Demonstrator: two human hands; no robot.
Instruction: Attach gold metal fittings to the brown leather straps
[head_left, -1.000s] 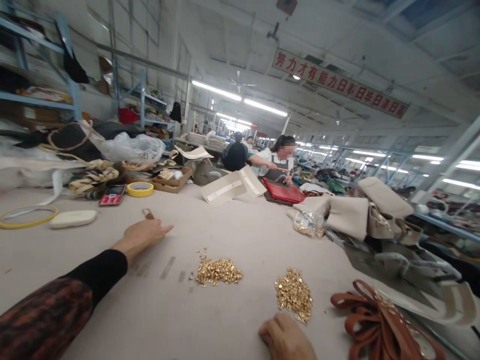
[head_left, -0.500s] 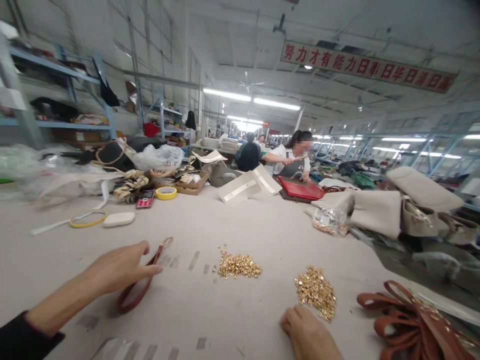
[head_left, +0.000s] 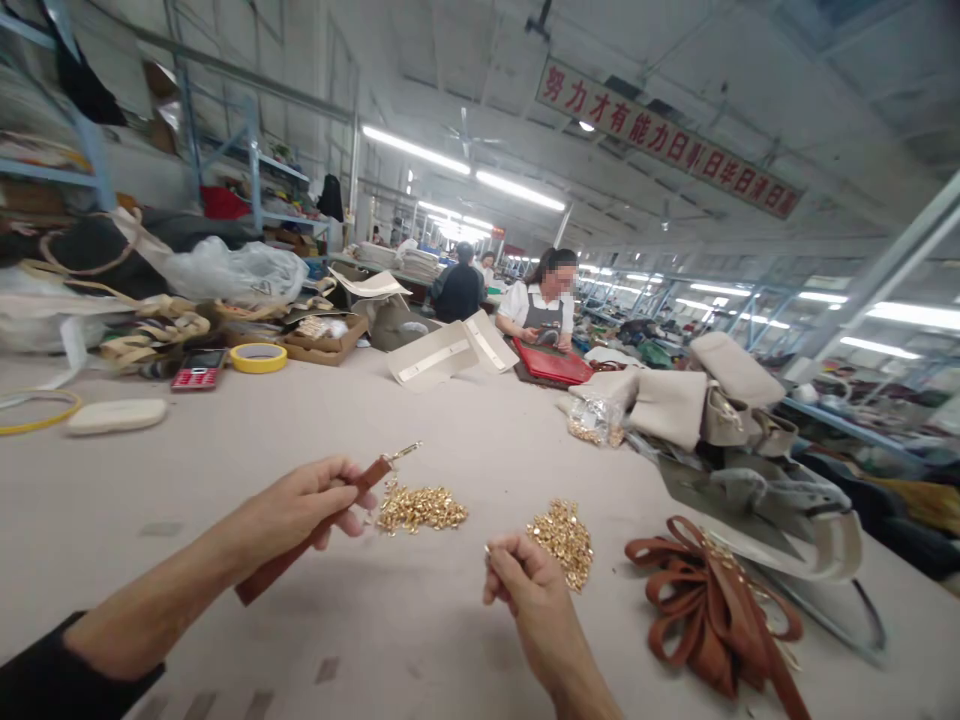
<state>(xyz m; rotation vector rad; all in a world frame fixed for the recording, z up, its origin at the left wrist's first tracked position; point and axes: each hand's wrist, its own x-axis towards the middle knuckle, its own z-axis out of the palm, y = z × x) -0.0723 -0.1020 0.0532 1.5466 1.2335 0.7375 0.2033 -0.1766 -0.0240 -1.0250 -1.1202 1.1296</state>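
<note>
My left hand (head_left: 300,505) is closed around a brown leather strap (head_left: 319,525) with a gold clasp at its far end, lifted above the table. My right hand (head_left: 525,580) is curled in a pinch beside the right pile of small gold fittings (head_left: 562,535); what its fingertips hold is too small to make out. A second pile of gold fittings (head_left: 420,507) lies just past the strap's end. A heap of finished brown straps (head_left: 705,610) sits to the right of my right hand.
Beige bags (head_left: 690,400) and a clear packet of fittings (head_left: 596,420) lie at the right. A red phone (head_left: 196,368), yellow tape roll (head_left: 258,357) and white case (head_left: 116,415) sit at the left. A person (head_left: 541,305) works over a red piece (head_left: 551,362) at the far end.
My left hand reached out, took the brown strap off the table and raised it. My right hand lifted from resting flat by the pile into a pinch.
</note>
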